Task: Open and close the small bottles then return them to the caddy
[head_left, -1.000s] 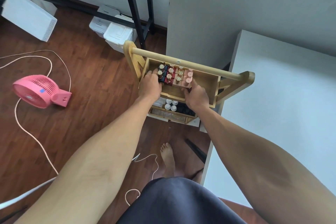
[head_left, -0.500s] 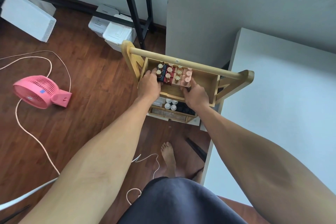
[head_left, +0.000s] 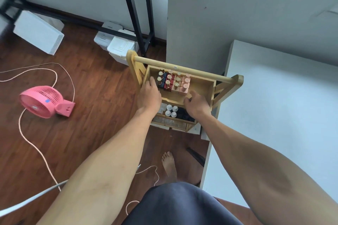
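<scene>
So our right hand point(head_left: 196, 103) has just pulled back off the pink end, loose and empty, while our left hand point(head_left: 149, 93) rests straight-fingered against the dark end of the small bottles point(head_left: 173, 82), all packed in the caddy point(head_left: 200, 86) just ahead of both hands, so the return looks done.

The caddy point(head_left: 201, 87) stood on the floor point(head_left: 100, 129) near a fan point(head_left: 42, 101); bottles point(head_left: 173, 82) sat packed in its top tray.

- We see a pink fan point(head_left: 39, 101) lying on the wooden floor point(head_left: 95, 115).
- A pale cord point(head_left: 60, 76) loops around it.
- Beyond the fan sits a flat white box point(head_left: 38, 32).
- Right of the fan are white lidded bins point(head_left: 118, 45).
</scene>
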{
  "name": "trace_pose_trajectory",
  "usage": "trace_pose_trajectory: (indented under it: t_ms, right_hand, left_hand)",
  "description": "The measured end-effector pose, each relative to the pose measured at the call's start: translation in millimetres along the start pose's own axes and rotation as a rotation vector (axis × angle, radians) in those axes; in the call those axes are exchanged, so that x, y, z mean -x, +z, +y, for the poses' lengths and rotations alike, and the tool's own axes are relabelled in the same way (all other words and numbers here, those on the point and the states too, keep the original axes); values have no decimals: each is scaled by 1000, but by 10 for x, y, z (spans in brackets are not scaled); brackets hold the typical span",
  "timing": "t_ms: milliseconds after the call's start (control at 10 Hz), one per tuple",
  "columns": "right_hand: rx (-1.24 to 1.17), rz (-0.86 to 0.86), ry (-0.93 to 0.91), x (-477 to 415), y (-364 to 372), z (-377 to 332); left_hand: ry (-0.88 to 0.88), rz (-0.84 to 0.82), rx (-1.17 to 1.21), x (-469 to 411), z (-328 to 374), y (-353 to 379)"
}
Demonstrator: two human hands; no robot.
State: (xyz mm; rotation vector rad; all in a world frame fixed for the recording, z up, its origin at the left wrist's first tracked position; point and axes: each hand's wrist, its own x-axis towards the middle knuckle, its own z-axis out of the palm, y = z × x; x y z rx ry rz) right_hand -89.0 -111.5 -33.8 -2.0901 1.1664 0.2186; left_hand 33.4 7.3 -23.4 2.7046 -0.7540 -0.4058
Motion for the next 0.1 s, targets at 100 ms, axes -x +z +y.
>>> trace_pose_trajectory:
  t_ms: [100]
  right_hand:
    - [18,14,-11,133,-66,6]
  left_hand:
    - [21,38,-4,170,-1,-2]
